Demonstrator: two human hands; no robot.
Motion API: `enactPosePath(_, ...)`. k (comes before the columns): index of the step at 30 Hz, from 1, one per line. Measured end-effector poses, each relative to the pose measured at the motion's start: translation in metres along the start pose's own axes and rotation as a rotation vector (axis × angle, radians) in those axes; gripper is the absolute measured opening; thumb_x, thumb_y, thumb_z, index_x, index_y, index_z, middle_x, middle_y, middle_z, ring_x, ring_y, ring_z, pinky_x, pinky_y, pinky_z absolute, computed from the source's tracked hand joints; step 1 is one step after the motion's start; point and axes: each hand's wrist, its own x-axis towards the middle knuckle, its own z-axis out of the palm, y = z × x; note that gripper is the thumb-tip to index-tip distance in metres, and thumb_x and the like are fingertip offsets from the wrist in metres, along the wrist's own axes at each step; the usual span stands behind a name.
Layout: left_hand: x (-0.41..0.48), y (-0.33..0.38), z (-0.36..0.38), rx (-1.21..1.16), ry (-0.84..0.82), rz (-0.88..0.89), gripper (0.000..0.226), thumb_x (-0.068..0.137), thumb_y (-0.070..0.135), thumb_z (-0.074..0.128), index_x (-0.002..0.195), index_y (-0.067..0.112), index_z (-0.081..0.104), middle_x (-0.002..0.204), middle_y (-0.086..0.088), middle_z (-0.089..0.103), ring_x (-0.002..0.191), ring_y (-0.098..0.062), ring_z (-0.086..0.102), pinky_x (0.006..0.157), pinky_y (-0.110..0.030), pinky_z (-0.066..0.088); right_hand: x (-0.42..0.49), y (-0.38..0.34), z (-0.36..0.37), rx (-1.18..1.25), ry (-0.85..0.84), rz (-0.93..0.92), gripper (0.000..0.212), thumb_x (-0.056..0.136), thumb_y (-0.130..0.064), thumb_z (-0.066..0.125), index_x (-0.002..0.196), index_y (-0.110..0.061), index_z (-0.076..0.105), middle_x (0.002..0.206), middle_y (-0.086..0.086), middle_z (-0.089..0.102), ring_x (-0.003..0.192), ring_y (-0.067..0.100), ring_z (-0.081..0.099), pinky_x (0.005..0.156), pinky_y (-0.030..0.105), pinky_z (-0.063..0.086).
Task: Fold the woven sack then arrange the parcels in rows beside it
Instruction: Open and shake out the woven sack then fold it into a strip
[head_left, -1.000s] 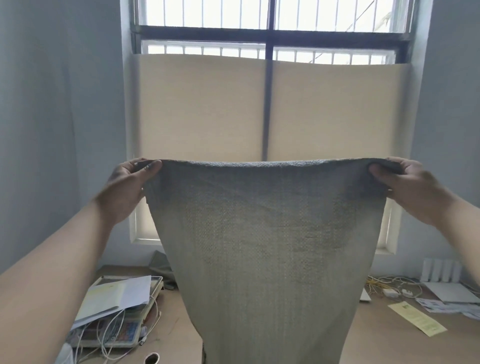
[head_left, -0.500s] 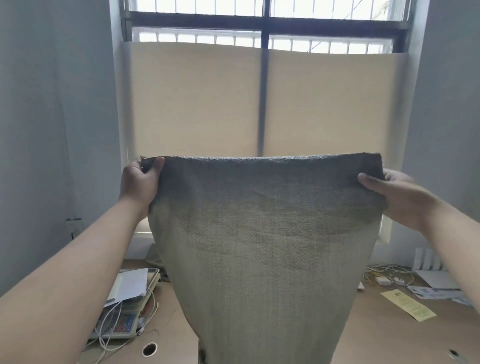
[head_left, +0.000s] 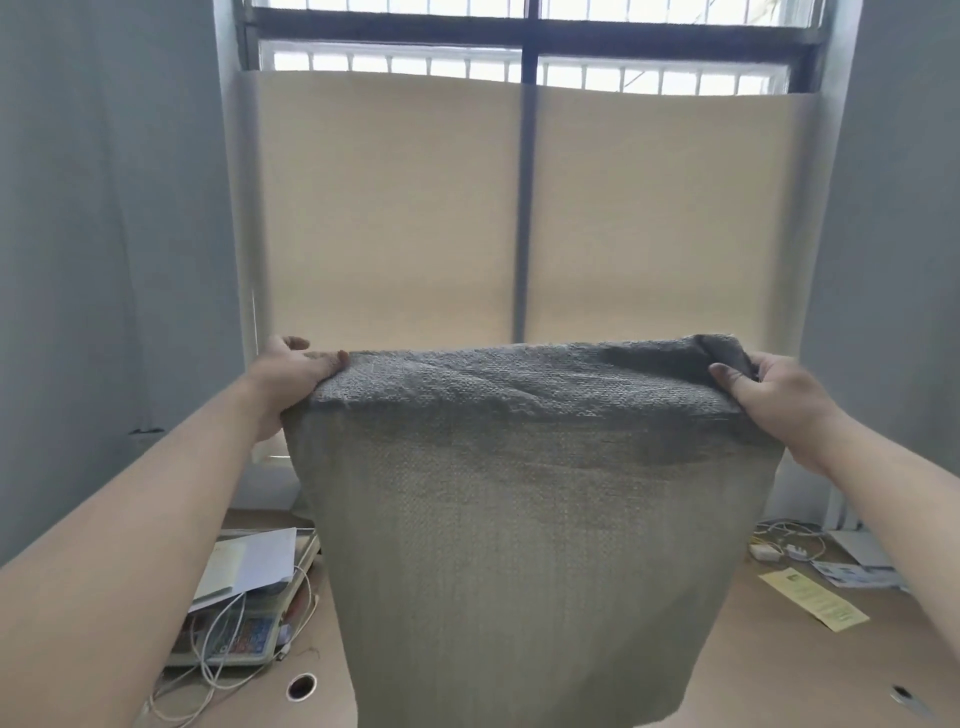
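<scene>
Sack (head_left: 530, 519) hangs in the air over the middle of the bench (head_left: 779, 680), held up by its top edge in front of the window (head_left: 467, 57), its lower end out of view below the frame. Left hand (head_left: 291, 379) pinches the top left corner, thumb on the near face and fingers behind. Right hand (head_left: 774, 395) grips the top right corner the same way, with a wad of cloth bunched above its thumb. Between them the top edge sags over toward the person.

That bunched right corner is the likeliest trouble: if it is not pulled flat, the two corners will probably not meet squarely and the fold will come out skewed. Both grips look shallow, so the stiff weave could slip free on a quick flick. Laid down carelessly, the sack may land on the papers (head_left: 260, 566) and cables (head_left: 218, 654) at the bench's left edge, or cover the yellow slip (head_left: 813, 605) toward the right edge, leaving it lumpy and robbing room for rows. No parcels are in view, so I cannot tell where they wait
</scene>
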Motion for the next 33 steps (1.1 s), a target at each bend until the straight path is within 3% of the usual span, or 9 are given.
enactPosePath(3,-0.001,-0.007,-0.009,-0.191,-0.171,-0.09,0.034,0.096,0.004,0.062,0.122,0.02,0.046,0.102,-0.005,0.061,0.078,-0.014,0.063,0.057,-0.028,0.056,0.004,0.003,-0.001,0.066,-0.009,0.106,0.075,0.072,-0.066,0.072,0.121,-0.012,0.056,0.12,0.016,0.062,0.105,0.03,0.062,0.089,0.048,0.054)
enactPosePath(7,0.003,-0.017,-0.014,-0.25,-0.215,-0.081,0.024,0.1,-0.005,0.049,0.097,0.009,0.069,0.085,-0.007,0.068,0.057,-0.006,0.069,0.05,-0.017,0.056,0.0,-0.001,-0.003,0.374,-0.162,0.252,0.023,0.091,-0.025,0.066,0.104,-0.012,0.052,0.095,0.009,0.058,0.072,0.012,0.06,0.054,0.027,0.056)
enactPosePath(10,-0.001,-0.02,-0.02,-0.236,-0.353,-0.095,0.031,0.091,-0.004,0.063,0.116,0.013,0.067,0.098,-0.007,0.071,0.071,-0.01,0.072,0.058,-0.023,0.06,-0.005,-0.002,-0.01,0.539,-0.3,0.258,0.046,0.066,-0.018,0.085,0.1,-0.012,0.055,0.091,0.009,0.061,0.078,0.015,0.064,0.057,0.02,0.059)
enactPosePath(14,0.001,-0.023,-0.027,-0.166,-0.512,-0.127,0.08,0.064,-0.015,0.076,0.133,0.02,0.059,0.126,-0.007,0.068,0.111,-0.022,0.068,0.074,-0.029,0.062,-0.008,-0.001,-0.018,0.396,-0.445,0.29,0.06,0.078,0.02,0.065,0.13,-0.008,0.053,0.126,0.019,0.055,0.104,0.029,0.062,0.068,0.025,0.061)
enactPosePath(18,-0.001,-0.024,-0.023,-0.217,-0.445,-0.068,0.049,0.08,-0.013,0.067,0.12,0.015,0.064,0.118,-0.007,0.067,0.092,-0.016,0.072,0.065,-0.024,0.061,-0.01,-0.002,-0.017,0.315,-0.429,0.212,0.047,0.073,0.005,0.077,0.113,-0.009,0.058,0.117,0.024,0.06,0.095,0.024,0.064,0.067,0.02,0.06)
enactPosePath(21,-0.002,-0.025,-0.019,-0.2,-0.387,-0.028,0.021,0.079,-0.005,0.07,0.09,0.012,0.063,0.094,-0.008,0.065,0.067,-0.011,0.071,0.056,-0.022,0.059,-0.012,-0.001,-0.017,0.254,-0.347,0.095,0.081,0.032,-0.045,0.099,0.096,-0.014,0.06,0.094,0.015,0.064,0.079,0.018,0.063,0.062,0.018,0.056)
enactPosePath(24,-0.001,-0.027,-0.015,-0.11,-0.298,-0.003,0.015,0.079,0.002,0.076,0.081,0.012,0.064,0.084,-0.007,0.065,0.058,-0.005,0.068,0.049,-0.018,0.055,-0.012,-0.001,-0.016,0.234,-0.276,-0.005,0.087,0.027,-0.06,0.094,0.095,-0.014,0.064,0.091,0.013,0.066,0.08,0.019,0.059,0.065,0.023,0.051)
enactPosePath(30,-0.003,-0.019,-0.022,-0.205,-0.459,-0.075,0.08,0.019,0.014,0.103,0.095,0.006,0.078,0.09,-0.014,0.077,0.076,-0.016,0.076,0.062,-0.022,0.06,-0.016,-0.007,-0.021,0.057,-0.332,0.022,0.049,0.072,0.005,0.08,0.116,-0.011,0.065,0.117,0.02,0.067,0.109,0.03,0.062,0.088,0.03,0.048)
enactPosePath(33,0.001,-0.019,-0.027,-0.16,-0.502,-0.112,0.078,0.038,-0.012,0.086,0.113,0.001,0.07,0.109,-0.019,0.072,0.084,-0.018,0.076,0.065,-0.021,0.059,-0.019,-0.005,-0.02,-0.059,-0.301,-0.001,0.037,0.074,0.007,0.078,0.106,-0.01,0.07,0.107,0.023,0.07,0.101,0.033,0.063,0.09,0.037,0.047)
